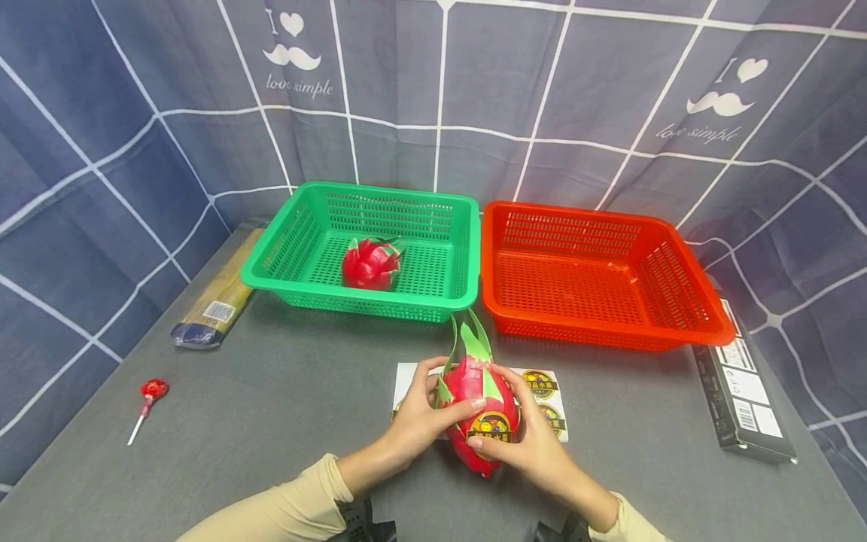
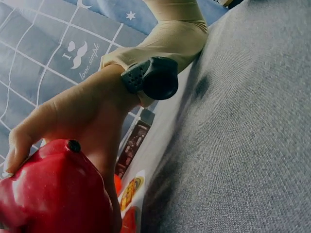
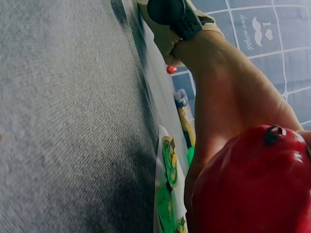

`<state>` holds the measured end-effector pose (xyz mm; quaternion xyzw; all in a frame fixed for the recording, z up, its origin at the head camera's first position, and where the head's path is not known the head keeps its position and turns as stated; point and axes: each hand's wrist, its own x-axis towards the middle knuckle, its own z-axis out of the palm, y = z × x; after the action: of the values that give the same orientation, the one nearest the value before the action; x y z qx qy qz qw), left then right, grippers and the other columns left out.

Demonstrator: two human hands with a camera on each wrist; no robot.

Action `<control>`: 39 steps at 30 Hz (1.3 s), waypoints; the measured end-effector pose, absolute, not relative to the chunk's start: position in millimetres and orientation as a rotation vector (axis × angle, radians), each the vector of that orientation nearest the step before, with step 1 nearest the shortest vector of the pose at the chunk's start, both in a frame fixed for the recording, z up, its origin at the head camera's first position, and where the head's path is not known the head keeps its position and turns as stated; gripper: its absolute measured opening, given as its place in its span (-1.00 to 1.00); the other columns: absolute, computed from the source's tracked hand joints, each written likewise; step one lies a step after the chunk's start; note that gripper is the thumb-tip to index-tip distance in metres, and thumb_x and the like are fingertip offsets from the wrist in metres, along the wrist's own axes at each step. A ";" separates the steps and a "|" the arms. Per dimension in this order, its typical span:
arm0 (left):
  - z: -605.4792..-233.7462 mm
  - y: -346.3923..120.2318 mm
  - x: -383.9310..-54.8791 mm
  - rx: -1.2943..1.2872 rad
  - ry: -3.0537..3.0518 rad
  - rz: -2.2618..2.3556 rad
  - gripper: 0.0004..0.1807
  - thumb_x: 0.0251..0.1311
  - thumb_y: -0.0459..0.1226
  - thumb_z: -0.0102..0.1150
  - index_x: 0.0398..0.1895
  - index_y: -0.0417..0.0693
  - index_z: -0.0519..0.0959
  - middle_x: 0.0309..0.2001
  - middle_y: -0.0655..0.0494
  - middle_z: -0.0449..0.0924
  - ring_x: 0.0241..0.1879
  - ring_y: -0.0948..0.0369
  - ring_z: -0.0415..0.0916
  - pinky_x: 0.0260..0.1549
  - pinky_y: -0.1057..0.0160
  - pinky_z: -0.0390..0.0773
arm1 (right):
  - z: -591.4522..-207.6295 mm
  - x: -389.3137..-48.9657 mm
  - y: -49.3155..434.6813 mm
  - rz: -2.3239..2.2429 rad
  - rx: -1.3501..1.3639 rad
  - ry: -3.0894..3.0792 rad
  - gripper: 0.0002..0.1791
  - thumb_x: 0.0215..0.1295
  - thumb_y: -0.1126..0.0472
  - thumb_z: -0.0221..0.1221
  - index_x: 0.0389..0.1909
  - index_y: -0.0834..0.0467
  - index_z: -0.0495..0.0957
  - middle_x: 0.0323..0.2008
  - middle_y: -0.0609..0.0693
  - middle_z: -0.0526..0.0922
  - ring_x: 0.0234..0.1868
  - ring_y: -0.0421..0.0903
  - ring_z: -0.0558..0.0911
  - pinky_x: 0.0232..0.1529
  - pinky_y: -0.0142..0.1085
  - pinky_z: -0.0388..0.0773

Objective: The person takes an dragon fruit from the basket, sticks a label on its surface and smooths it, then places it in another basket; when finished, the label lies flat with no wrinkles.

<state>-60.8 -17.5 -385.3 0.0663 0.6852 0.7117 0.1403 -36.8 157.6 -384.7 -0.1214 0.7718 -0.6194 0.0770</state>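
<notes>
red and glossy, the fruit [image 1: 467,380] is held between both hands above the sticker sheet [image 1: 408,376], green leaves pointing away from the person and the stem end toward them. whether it rests on the sheet or is lifted off, i cannot tell. the left hand [image 1: 423,418] grips its left side, thumb laid across the top, fingers bent round the flank and partly hidden. the right hand [image 1: 538,444] curls round the other side, its thumb on the lower left edge of the round sticker [image 1: 492,427]; most of its fingers are behind the fruit.

the step in hand looks like pressing that sticker down on the curved skin. spare stickers [image 1: 539,385] show on the sheet, just beside the right hand. the next move, i judge, calls for a steady left grip while the right thumb rubs outward to the rim, so no edge lifts. too hard a push could slide the sticker or roll the fruit. the other fruit [image 1: 369,265] sits inside the green basket [image 1: 359,301], beyond the hands, beside the red basket [image 1: 596,331].
</notes>
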 end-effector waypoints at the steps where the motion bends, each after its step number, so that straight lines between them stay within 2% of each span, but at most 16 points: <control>1: -385.0 -17.6 -60.8 0.197 1.972 2.053 -0.18 -0.05 -0.10 0.28 0.22 -0.09 0.05 -0.01 -0.09 0.43 -0.16 0.22 0.51 -0.25 0.24 0.59 | -384.6 -36.1 157.4 -1.864 -0.356 2.309 -0.10 -0.07 0.27 0.34 0.27 -0.15 0.08 0.11 0.03 0.28 -0.03 -0.14 0.45 -0.18 -0.30 0.57; 5: -382.9 -17.9 -60.6 0.227 1.947 2.040 -0.21 -0.03 -0.12 0.27 0.21 -0.04 0.05 0.01 -0.09 0.41 -0.13 0.21 0.50 -0.22 0.27 0.58 | -383.9 -33.9 158.0 -1.896 -0.372 2.308 -0.12 -0.07 0.29 0.32 0.27 -0.10 0.09 0.09 0.04 0.32 -0.05 -0.16 0.46 -0.19 -0.30 0.57; 8: -382.3 -18.5 -61.5 0.240 1.932 2.030 -0.25 0.00 -0.11 0.24 0.21 -0.02 0.05 0.03 -0.11 0.40 -0.15 0.19 0.51 -0.29 0.22 0.61 | -381.2 -33.3 160.1 -1.911 -0.380 2.301 -0.14 -0.06 0.30 0.30 0.27 -0.08 0.09 0.06 0.07 0.34 -0.08 -0.16 0.48 -0.22 -0.29 0.58; 11: -382.3 -19.3 -63.4 0.256 1.978 2.019 -0.35 0.09 -0.11 0.16 0.18 -0.06 0.11 0.03 -0.15 0.44 -0.15 0.21 0.51 -0.31 0.25 0.60 | -375.9 -33.2 164.4 -1.919 -0.367 2.264 -0.17 -0.04 0.30 0.27 0.27 -0.07 0.09 0.03 0.08 0.32 -0.10 -0.15 0.49 -0.25 -0.27 0.59; 17: -383.9 -21.3 -70.6 0.231 2.068 2.064 -0.67 0.27 -0.18 -0.06 -0.06 -0.25 0.36 -0.18 -0.25 0.56 -0.32 0.26 0.53 -0.25 0.27 0.53 | -360.1 -31.2 181.4 -1.963 -0.452 2.107 -0.20 0.03 0.34 0.15 0.30 0.03 0.02 0.06 0.01 0.29 -0.04 -0.17 0.47 -0.20 -0.27 0.58; 19: -384.6 -21.5 -74.5 0.241 2.094 2.077 -0.73 0.28 -0.23 -0.07 -0.16 -0.31 0.43 -0.25 -0.26 0.57 -0.36 0.26 0.53 -0.24 0.24 0.55 | -355.2 -29.9 189.6 -1.983 -0.525 2.075 -0.20 0.05 0.37 0.11 0.32 0.06 -0.02 0.06 -0.04 0.31 -0.05 -0.19 0.49 -0.19 -0.28 0.58; 23: -383.9 -19.3 -86.6 0.347 2.151 2.087 -0.80 0.23 -0.32 0.00 -0.27 -0.35 0.49 -0.30 -0.29 0.59 -0.30 0.19 0.58 -0.19 0.24 0.55 | -346.4 -28.2 205.9 -2.028 -0.615 2.055 -0.19 0.06 0.41 0.04 0.35 0.08 -0.07 0.03 -0.07 0.37 -0.10 -0.20 0.53 -0.24 -0.29 0.58; 25: -382.0 -16.7 -95.1 0.435 2.187 2.073 -0.80 0.21 -0.34 0.01 -0.20 -0.34 0.50 -0.27 -0.28 0.61 -0.24 0.12 0.60 -0.14 0.23 0.55 | -341.3 -28.4 213.0 -2.055 -0.593 2.053 -0.20 0.07 0.40 0.01 0.35 0.04 -0.07 0.02 -0.07 0.37 -0.11 -0.20 0.54 -0.25 -0.28 0.59; 27: -379.5 -12.7 -105.4 0.534 2.249 2.000 -0.71 0.21 -0.31 0.04 -0.03 -0.25 0.47 -0.14 -0.23 0.60 -0.13 0.07 0.58 -0.10 0.20 0.54 | -335.8 -29.9 219.0 -2.103 -0.564 2.027 -0.22 0.10 0.40 -0.02 0.35 0.02 -0.08 0.04 -0.06 0.37 -0.09 -0.18 0.54 -0.24 -0.26 0.59; 31: -373.7 -2.1 -126.5 0.737 2.363 1.756 -0.39 0.22 -0.18 0.04 0.34 0.04 0.15 0.22 -0.09 0.36 0.15 0.03 0.41 0.04 0.11 0.47 | -324.5 -34.5 226.8 -2.250 -0.485 1.984 -0.26 0.13 0.43 -0.09 0.34 0.01 -0.05 0.05 -0.03 0.36 -0.08 -0.17 0.54 -0.22 -0.28 0.59; 33: -371.4 3.9 -135.4 0.761 2.393 1.666 -0.29 0.22 -0.12 0.05 0.39 0.16 0.00 0.34 -0.01 0.18 0.24 0.02 0.30 0.07 0.07 0.43 | -319.2 -37.5 227.6 -2.329 -0.439 1.988 -0.27 0.14 0.46 -0.11 0.34 0.02 -0.04 0.05 -0.02 0.35 -0.08 -0.17 0.54 -0.21 -0.31 0.59; 35: -369.2 9.9 -142.4 0.733 2.411 1.617 -0.26 0.20 -0.07 0.05 0.40 0.22 -0.05 0.39 0.07 0.07 0.29 0.03 0.21 0.12 0.06 0.39 | -313.4 -41.0 226.1 -2.387 -0.369 2.005 -0.29 0.16 0.47 -0.12 0.34 0.02 -0.03 0.07 0.00 0.33 -0.06 -0.17 0.52 -0.20 -0.32 0.58; 39: -367.6 20.7 -151.2 0.629 2.486 1.588 -0.25 0.18 0.03 0.04 0.39 0.25 -0.05 0.38 0.11 0.10 0.31 0.09 0.16 0.19 0.03 0.29 | -301.3 -51.4 221.2 -2.444 -0.244 1.985 -0.30 0.22 0.45 -0.12 0.35 -0.05 -0.04 0.14 0.00 0.25 0.02 -0.19 0.46 -0.12 -0.37 0.55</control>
<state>-151.2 20.7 -367.6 0.2081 0.8227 0.5253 0.0628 -51.4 221.2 -301.3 -0.0771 0.6285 -0.7739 -0.0083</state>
